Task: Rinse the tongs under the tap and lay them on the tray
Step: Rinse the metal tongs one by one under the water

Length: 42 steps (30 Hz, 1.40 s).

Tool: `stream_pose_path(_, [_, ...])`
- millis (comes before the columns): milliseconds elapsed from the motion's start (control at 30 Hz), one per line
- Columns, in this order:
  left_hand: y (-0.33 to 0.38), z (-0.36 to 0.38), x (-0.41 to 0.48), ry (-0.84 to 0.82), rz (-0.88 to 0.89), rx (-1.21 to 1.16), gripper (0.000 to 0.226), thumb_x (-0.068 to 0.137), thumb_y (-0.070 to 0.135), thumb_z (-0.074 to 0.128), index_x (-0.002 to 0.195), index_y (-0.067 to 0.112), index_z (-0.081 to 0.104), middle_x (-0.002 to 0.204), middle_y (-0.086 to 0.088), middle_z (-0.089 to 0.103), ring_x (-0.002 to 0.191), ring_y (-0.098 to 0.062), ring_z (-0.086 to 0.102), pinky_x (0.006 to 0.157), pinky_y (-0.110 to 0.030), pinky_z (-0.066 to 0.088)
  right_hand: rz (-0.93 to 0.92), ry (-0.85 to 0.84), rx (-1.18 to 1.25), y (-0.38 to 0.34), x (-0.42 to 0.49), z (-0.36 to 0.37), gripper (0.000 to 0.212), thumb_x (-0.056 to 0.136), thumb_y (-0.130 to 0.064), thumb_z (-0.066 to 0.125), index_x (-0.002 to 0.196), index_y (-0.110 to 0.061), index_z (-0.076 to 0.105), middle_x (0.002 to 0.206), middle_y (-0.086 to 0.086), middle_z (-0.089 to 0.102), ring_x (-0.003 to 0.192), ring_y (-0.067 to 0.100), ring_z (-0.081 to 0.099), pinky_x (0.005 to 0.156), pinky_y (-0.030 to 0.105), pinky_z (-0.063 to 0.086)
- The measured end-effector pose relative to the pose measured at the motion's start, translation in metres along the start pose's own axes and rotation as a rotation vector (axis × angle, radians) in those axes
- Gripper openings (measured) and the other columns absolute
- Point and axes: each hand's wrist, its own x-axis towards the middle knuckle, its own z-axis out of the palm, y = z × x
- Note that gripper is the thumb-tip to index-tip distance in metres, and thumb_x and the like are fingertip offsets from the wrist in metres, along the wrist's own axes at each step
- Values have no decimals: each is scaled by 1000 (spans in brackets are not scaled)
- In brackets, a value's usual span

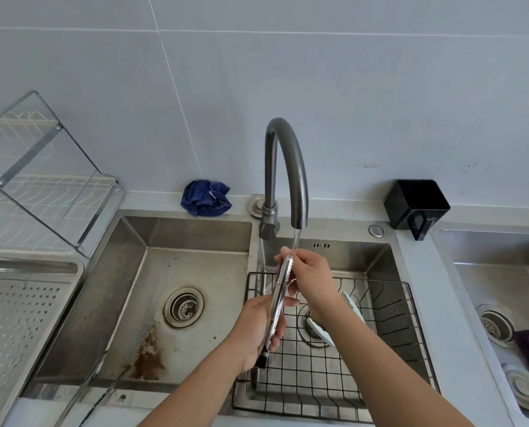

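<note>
Shiny metal tongs point(279, 295) stand nearly upright over the right sink basin, their tips under the stream of water from the grey curved tap point(288, 167). My left hand point(257, 331) grips the lower handle end. My right hand point(308, 277) pinches the upper tips where the water lands. The perforated steel tray point(20, 309) lies on the counter at the far left, with nothing visible on it.
A black wire basket point(392, 334) sits in the right basin with a white dish point(354, 306) in it. The left basin point(170, 291) has a rusty stain. A second pair of tongs point(87, 392) leans on its front edge. A clear dish rack point(41, 180), blue cloth point(206, 197) and black holder point(415, 204) stand behind.
</note>
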Motion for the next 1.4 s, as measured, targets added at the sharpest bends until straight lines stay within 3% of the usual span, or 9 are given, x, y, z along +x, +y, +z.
stream_pose_path(233, [-5, -11, -5, -43, -28, -32, 36, 100, 33, 45, 109, 18, 77, 60, -11, 57, 41, -17, 40, 41, -24, 34, 1, -80, 69, 3, -2, 6, 16, 94, -13, 65, 83, -4, 74, 74, 14, 65, 60, 21, 59, 53, 27, 52])
stream_pose_path(467, [-3, -21, -13, -117, 163, -92, 53, 89, 64, 58, 116, 19, 68, 84, -16, 64, 53, -20, 52, 44, -26, 40, 19, -23, 124, 7, 0, 7, 31, 100, -10, 57, 83, -20, 81, 73, 4, 73, 63, 14, 67, 54, 22, 52])
stream_pose_path(600, [-1, -25, -17, -74, 260, 52, 40, 77, 44, 79, 114, 30, 69, 79, -7, 56, 52, -14, 47, 43, -25, 39, 26, -97, 143, 8, -2, 9, 19, 93, -8, 62, 92, -15, 79, 85, 11, 77, 73, 22, 71, 63, 32, 59])
stream_pose_path(733, [-3, -26, -18, -6, 292, 106, 37, 72, 25, 80, 107, 32, 71, 77, -5, 57, 51, -10, 48, 45, -22, 41, -6, -56, 124, 6, 1, 10, 13, 95, -7, 68, 100, -14, 77, 88, 15, 79, 80, 27, 75, 74, 41, 61])
stream_pose_path(900, [1, -28, -18, 3, 292, 75, 29, 77, 16, 74, 104, 27, 70, 76, -5, 55, 48, -13, 45, 42, -24, 37, -2, -50, 167, 12, 1, 19, 20, 97, -4, 64, 111, -14, 75, 90, 12, 80, 82, 23, 76, 73, 34, 62])
stream_pose_path(1000, [2, -30, -18, 11, 286, 88, 30, 79, 15, 72, 106, 28, 70, 75, -3, 55, 48, -13, 46, 42, -23, 37, 14, -90, 174, 15, -1, 21, 14, 100, -13, 63, 106, -11, 75, 92, 15, 80, 81, 27, 76, 69, 35, 62])
stream_pose_path(1100, [2, -28, -17, 8, 295, 125, 36, 79, 17, 72, 112, 31, 70, 72, 0, 55, 50, -13, 45, 44, -25, 38, 26, -50, 187, 14, 1, 21, 25, 103, -25, 60, 90, -11, 77, 84, 16, 79, 71, 24, 74, 58, 30, 57])
stream_pose_path(1233, [1, -27, -15, 17, 300, 160, 36, 79, 17, 71, 112, 32, 70, 69, 3, 54, 51, -14, 45, 44, -27, 38, 2, -52, 188, 15, 3, 21, 26, 102, -13, 53, 90, -11, 75, 82, 14, 78, 67, 22, 72, 57, 33, 56])
stream_pose_path(1400, [-1, -32, -16, 5, 257, 123, 28, 81, 20, 65, 104, 34, 71, 68, -9, 52, 49, -18, 46, 42, -27, 38, 22, -78, 187, 16, 4, 14, 19, 96, -5, 63, 92, -15, 79, 85, 23, 75, 69, 22, 67, 57, 29, 56])
